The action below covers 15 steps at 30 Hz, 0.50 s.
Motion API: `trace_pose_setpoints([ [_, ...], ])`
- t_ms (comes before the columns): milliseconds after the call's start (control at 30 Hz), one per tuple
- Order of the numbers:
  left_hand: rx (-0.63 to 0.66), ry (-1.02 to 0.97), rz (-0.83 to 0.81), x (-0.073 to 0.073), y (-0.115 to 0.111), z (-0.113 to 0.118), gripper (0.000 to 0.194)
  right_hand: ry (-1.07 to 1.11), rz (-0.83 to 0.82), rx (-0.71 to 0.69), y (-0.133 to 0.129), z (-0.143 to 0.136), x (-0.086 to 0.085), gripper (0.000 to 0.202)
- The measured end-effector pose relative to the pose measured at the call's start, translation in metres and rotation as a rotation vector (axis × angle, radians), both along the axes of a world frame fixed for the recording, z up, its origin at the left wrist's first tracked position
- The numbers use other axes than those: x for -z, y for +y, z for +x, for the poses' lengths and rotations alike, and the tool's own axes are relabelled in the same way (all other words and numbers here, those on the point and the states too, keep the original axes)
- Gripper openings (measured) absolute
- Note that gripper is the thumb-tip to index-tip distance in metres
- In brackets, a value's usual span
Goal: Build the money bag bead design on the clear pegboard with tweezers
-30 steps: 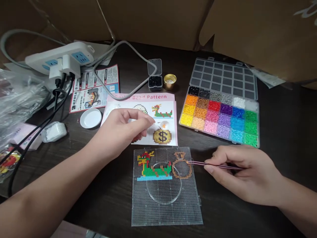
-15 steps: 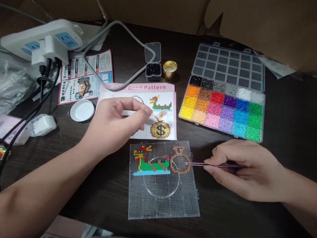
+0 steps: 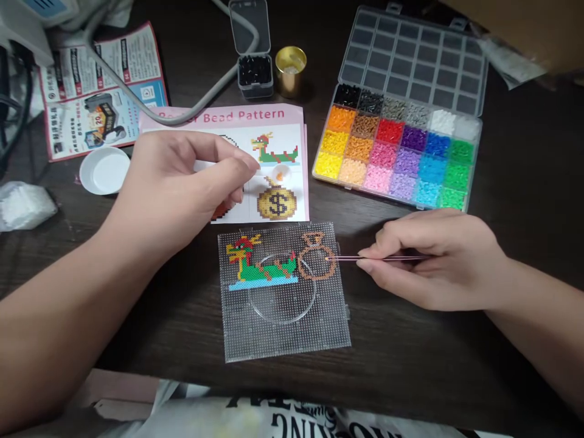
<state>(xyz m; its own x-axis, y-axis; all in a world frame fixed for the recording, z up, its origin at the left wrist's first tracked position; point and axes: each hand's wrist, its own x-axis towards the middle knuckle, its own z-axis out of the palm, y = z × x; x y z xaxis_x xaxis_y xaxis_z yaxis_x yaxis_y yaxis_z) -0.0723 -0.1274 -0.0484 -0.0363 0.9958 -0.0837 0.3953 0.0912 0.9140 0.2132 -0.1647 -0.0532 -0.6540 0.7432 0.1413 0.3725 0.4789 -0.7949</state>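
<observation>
Cable [image 3: 176, 119] at upper left crosses the pattern sheet [image 3: 246, 121], partly hidden by the left hand [image 3: 182, 176], pinched on a white spoon [image 3: 286, 172]. Well apart, the right hand [image 3: 438, 261] clamps tweezers [image 3: 349, 257], tips within the brown ring [image 3: 303, 263] on the pegboard [image 3: 287, 340], centre. Bead box [image 3: 413, 67] fills upper right; tabletop [image 3: 401, 365] lies beyond the pegboard's right edge. Sheet reads "Bead Pattern"; cloth [image 3: 219, 420], bottom, "KING".

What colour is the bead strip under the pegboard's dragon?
The straight bead strip is light blue, clearest in the head view.
</observation>
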Motion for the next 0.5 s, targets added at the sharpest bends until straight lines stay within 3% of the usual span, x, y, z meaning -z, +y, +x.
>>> trace_pose_setpoints([
  [500, 0.019, 0.036, -0.007, -0.0018, -0.0010, 0.0007, 0.011, -0.043, 0.036, 0.026, -0.0001, -0.0025, -0.0034, 0.013],
])
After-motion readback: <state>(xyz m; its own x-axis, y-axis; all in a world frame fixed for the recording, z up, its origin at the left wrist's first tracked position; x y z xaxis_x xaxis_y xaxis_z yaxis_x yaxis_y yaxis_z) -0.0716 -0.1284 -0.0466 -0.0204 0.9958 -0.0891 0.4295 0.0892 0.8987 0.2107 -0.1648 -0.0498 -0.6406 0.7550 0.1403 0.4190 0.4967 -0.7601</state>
